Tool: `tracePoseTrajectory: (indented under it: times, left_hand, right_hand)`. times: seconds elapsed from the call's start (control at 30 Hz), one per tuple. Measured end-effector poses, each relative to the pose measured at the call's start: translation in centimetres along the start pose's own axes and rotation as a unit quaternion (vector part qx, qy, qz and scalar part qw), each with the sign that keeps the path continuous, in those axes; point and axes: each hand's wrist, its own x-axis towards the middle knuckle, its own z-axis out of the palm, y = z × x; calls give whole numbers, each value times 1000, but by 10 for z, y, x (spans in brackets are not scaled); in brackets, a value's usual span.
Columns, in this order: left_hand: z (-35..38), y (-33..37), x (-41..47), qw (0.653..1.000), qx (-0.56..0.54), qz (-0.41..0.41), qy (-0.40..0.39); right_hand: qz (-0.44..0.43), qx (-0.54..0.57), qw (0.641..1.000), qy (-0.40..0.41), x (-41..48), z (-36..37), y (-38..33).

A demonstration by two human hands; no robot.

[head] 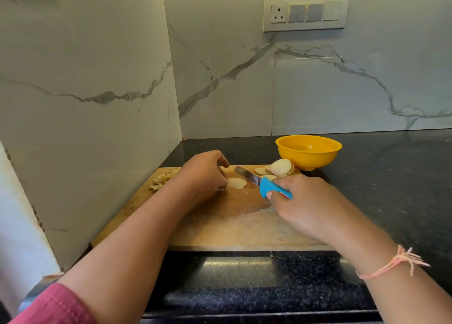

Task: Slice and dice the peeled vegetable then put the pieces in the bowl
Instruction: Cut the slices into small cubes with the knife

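One yellow bowl (308, 159) beside stacked slices (280, 167)

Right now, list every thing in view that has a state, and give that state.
left hand: fingers curled, holding the single slice on the cutting board.
right hand: grips the knife handle.
knife: blade low over the board, beside the single slice.
single slice: flat, uncut.
stacked slices: piled at the board's far right, undiced.
diced pieces: heaped at the board's far left, not in the bowl.
bowl: upright, no pieces visible inside.
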Motion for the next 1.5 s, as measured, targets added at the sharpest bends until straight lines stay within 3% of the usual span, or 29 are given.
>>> tracePoseTrajectory:
  times: [0.17, 0.4, 0.5, 0.67, 0.8, 1.3, 1.5]
  left_hand:
    - [5, -6, 4, 998, -17, 15, 51]
    - [13, -3, 8, 992, 65, 39, 101]
    - [11, -2, 7, 992, 50, 37, 107]
    - [1, 1, 2, 999, -17, 30, 39]
    - [0, 4, -2, 999, -10, 14, -32]
    - [4, 8, -2, 998, 40, 11, -37]
    - [6, 0, -1, 999, 19, 34, -27]
  right_hand:
    - [-15, -37, 999, 14, 1, -3, -4]
    - [-9, -61, 998, 12, 0, -4, -5]
    - [-3, -56, 998, 13, -2, -3, -10]
    - [-8, -73, 997, -3, -4, -1, -21]
    - [10, -86, 995, -46, -2, -1, -30]
    - [-40, -163, 981, -95, -31, -32, -42]
    - [-9, -159, 982, -104, -41, -46, -31]
